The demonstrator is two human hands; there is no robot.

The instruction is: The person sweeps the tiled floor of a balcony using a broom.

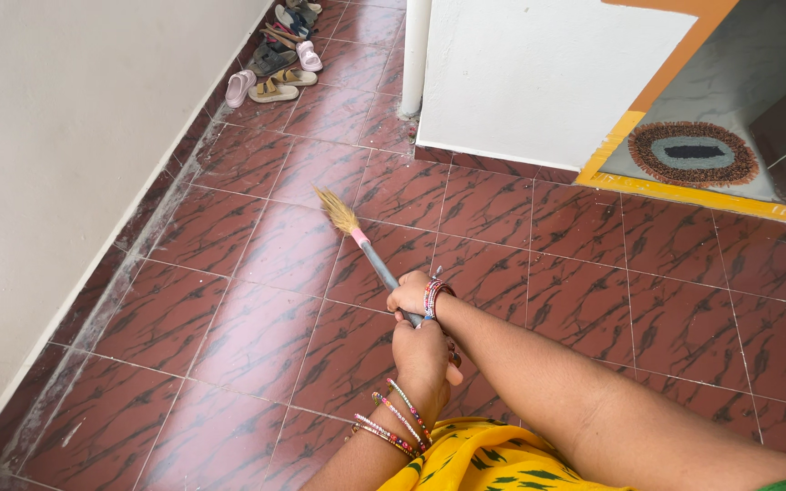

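Note:
A small broom (367,250) with a grey handle, a pink band and a straw-coloured bristle tip points away from me over the dark red tiled floor (256,327). Both my hands grip its handle. My right hand (410,293) is higher on the handle, with coloured bangles on its wrist. My left hand (422,353) holds the handle's near end just below it, also with bangles on its wrist. The bristle tip is low, at or just above the tiles. Yellow patterned cloth (479,459) covers my lap at the bottom edge.
A white wall (56,155) runs along the left, with dust along its base. Several sandals and shoes (277,64) lie at the far end. A white pipe (414,55) and a white wall corner (539,73) stand ahead. An oval doormat (693,153) lies beyond a yellow threshold (693,193).

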